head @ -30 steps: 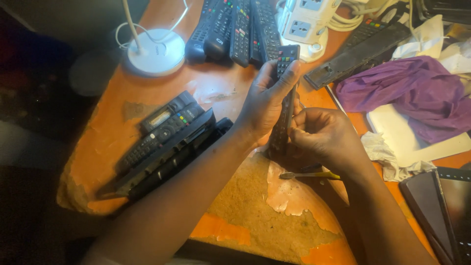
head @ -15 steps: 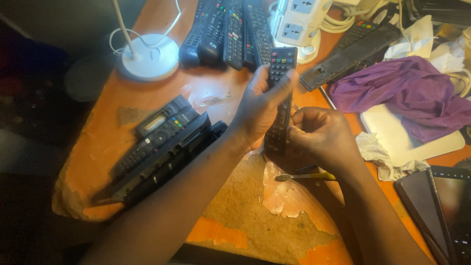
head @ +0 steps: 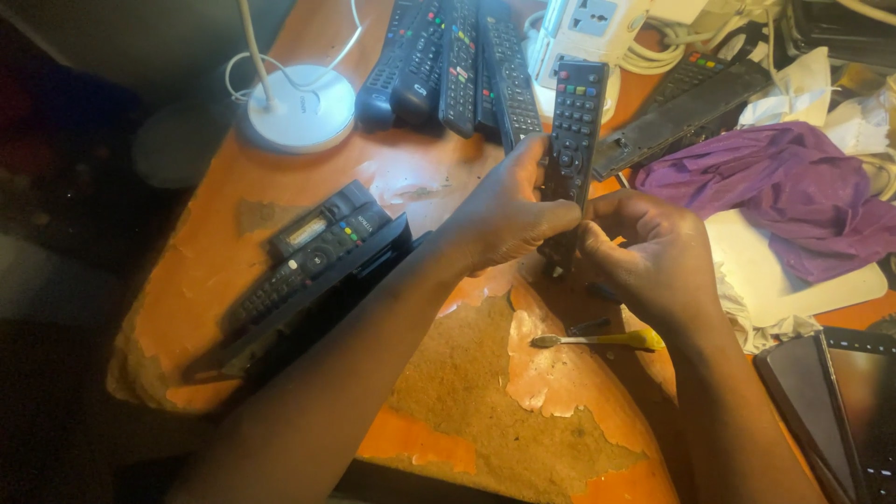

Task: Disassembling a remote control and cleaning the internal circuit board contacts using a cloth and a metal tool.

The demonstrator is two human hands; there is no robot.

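Above the peeling orange counter, a black remote control stands nearly upright, button face toward the camera, its lower end down by the counter between both hands. The left hand wraps the remote's lower left side, fingers curled shut around its edge. The right hand closes on the remote's bottom end from the right, thumb and fingers pinching it. Just below the remote, near the right hand, a small yellow-handled screwdriver lies flat on the counter. Left of the remote sits a stack of dark remotes and opened casings. Behind the remote, a row of black remotes lies side by side, next to a white power strip. Farther left of the remote stands a white round lamp base. Right of the remote, a purple cloth lies crumpled.
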